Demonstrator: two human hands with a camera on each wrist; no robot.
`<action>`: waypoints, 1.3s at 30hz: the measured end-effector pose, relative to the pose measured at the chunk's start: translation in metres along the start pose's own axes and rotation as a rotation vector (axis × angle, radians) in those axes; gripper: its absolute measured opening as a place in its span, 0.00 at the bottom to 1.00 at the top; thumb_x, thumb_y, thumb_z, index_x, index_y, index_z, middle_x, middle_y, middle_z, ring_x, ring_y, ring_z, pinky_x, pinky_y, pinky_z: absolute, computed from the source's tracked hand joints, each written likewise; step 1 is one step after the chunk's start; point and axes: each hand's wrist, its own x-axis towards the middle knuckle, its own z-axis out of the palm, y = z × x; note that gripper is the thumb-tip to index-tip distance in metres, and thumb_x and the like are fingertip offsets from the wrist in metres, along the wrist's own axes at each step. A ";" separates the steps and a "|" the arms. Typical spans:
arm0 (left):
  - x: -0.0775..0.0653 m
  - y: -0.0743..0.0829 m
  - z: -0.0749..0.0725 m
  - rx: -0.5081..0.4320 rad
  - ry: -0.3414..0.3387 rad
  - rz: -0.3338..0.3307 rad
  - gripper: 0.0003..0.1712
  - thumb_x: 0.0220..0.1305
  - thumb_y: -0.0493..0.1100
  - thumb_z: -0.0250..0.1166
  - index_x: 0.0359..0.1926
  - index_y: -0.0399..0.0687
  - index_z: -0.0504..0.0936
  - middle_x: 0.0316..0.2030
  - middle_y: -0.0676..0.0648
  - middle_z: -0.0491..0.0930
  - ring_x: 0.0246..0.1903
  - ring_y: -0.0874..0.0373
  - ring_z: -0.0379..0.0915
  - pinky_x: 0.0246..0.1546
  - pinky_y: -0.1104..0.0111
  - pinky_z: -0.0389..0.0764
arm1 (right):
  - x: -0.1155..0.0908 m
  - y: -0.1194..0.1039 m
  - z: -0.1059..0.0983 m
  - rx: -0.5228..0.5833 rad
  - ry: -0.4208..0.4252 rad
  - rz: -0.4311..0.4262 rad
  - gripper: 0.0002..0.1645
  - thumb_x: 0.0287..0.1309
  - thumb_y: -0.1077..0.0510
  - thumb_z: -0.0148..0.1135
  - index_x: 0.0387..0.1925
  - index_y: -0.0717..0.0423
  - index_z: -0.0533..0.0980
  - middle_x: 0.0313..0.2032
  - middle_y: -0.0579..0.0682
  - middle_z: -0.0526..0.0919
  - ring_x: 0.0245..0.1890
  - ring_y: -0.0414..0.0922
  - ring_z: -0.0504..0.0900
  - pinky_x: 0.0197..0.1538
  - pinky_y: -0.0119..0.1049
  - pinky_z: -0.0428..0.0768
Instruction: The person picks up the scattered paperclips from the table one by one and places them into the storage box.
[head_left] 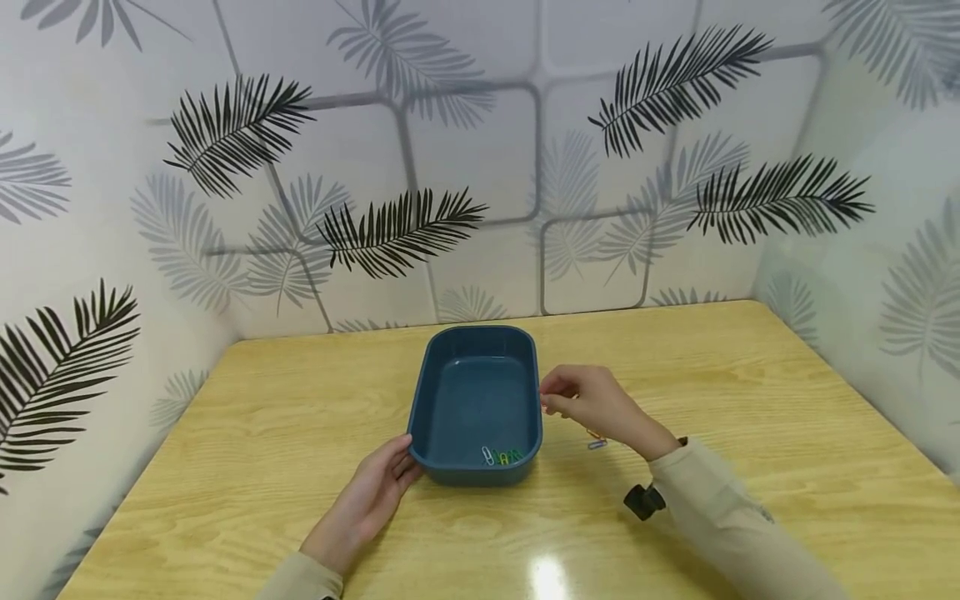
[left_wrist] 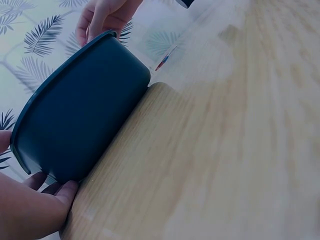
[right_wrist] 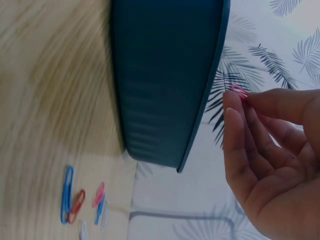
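Note:
A dark blue plastic tray (head_left: 478,398) stands on the wooden table. My left hand (head_left: 372,492) holds its near left corner, thumb at the rim and fingers against the outer wall. Beyond the tray's right edge, my right hand (head_left: 596,404) pinches a pink paper clip (right_wrist: 239,91) between thumb and fingertips, at about rim height. Inside the tray, a white paper clip (head_left: 487,456) lies with several green and yellow paper clips (head_left: 510,457) by the near wall.
More loose paper clips lie on the table right of the tray, among them a blue paper clip (right_wrist: 66,195), a red paper clip (right_wrist: 76,206) and a pink paper clip (right_wrist: 99,195). A leaf-patterned wall (head_left: 480,167) borders the table's far edge.

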 end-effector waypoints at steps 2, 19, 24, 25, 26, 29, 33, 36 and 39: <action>-0.001 -0.001 -0.001 -0.004 -0.001 -0.006 0.30 0.72 0.42 0.53 0.66 0.26 0.61 0.57 0.42 0.74 0.56 0.56 0.70 0.59 0.63 0.69 | 0.000 0.000 0.003 0.046 0.001 0.017 0.04 0.60 0.69 0.60 0.35 0.64 0.80 0.28 0.46 0.83 0.29 0.48 0.83 0.32 0.37 0.82; -0.002 -0.001 -0.001 -0.032 0.003 0.009 0.27 0.72 0.40 0.52 0.64 0.25 0.64 0.54 0.42 0.77 0.55 0.54 0.71 0.58 0.63 0.70 | 0.001 -0.013 0.022 0.263 -0.082 0.122 0.04 0.63 0.67 0.59 0.35 0.63 0.80 0.32 0.52 0.85 0.37 0.58 0.84 0.36 0.48 0.84; -0.001 -0.001 -0.001 -0.028 -0.013 0.005 0.27 0.72 0.41 0.52 0.64 0.26 0.65 0.54 0.43 0.77 0.55 0.55 0.71 0.58 0.64 0.70 | -0.001 -0.015 0.026 0.284 -0.112 0.117 0.04 0.63 0.67 0.59 0.36 0.63 0.80 0.33 0.52 0.85 0.37 0.58 0.84 0.35 0.44 0.84; -0.001 -0.001 -0.001 -0.030 -0.012 0.004 0.27 0.72 0.40 0.52 0.64 0.26 0.64 0.54 0.43 0.77 0.55 0.55 0.71 0.58 0.64 0.70 | -0.001 -0.015 0.027 0.287 -0.118 0.116 0.04 0.63 0.67 0.59 0.36 0.63 0.80 0.33 0.52 0.85 0.37 0.58 0.84 0.34 0.43 0.84; -0.001 -0.001 -0.001 -0.028 -0.014 0.003 0.27 0.72 0.41 0.52 0.65 0.26 0.64 0.54 0.43 0.77 0.55 0.55 0.70 0.58 0.64 0.70 | -0.001 -0.016 0.028 0.288 -0.122 0.114 0.04 0.63 0.67 0.59 0.36 0.63 0.80 0.33 0.52 0.85 0.37 0.58 0.84 0.34 0.44 0.84; 0.000 -0.001 -0.001 -0.025 -0.012 0.001 0.28 0.72 0.40 0.51 0.65 0.25 0.62 0.55 0.42 0.76 0.56 0.55 0.70 0.59 0.64 0.70 | -0.001 -0.018 0.029 0.249 -0.109 0.105 0.04 0.63 0.67 0.59 0.35 0.62 0.80 0.32 0.51 0.85 0.36 0.57 0.84 0.32 0.45 0.84; 0.003 0.000 -0.001 -0.033 -0.009 0.011 0.22 0.72 0.40 0.52 0.60 0.28 0.69 0.53 0.43 0.77 0.55 0.54 0.71 0.58 0.64 0.71 | -0.002 -0.021 0.031 0.184 -0.092 0.086 0.05 0.63 0.67 0.60 0.34 0.59 0.81 0.31 0.48 0.85 0.34 0.55 0.84 0.31 0.47 0.83; 0.002 0.000 -0.001 -0.034 -0.013 0.014 0.20 0.72 0.40 0.52 0.58 0.29 0.71 0.51 0.44 0.78 0.54 0.54 0.71 0.57 0.64 0.71 | -0.002 -0.021 0.033 0.177 -0.103 0.075 0.04 0.62 0.67 0.60 0.34 0.59 0.81 0.32 0.48 0.85 0.33 0.55 0.84 0.30 0.46 0.83; 0.001 0.000 -0.002 -0.027 -0.025 0.005 0.24 0.72 0.40 0.51 0.62 0.27 0.67 0.53 0.44 0.77 0.55 0.54 0.70 0.58 0.64 0.70 | -0.003 -0.022 0.034 0.177 -0.111 0.074 0.04 0.62 0.66 0.60 0.35 0.59 0.81 0.32 0.48 0.85 0.33 0.55 0.83 0.28 0.48 0.83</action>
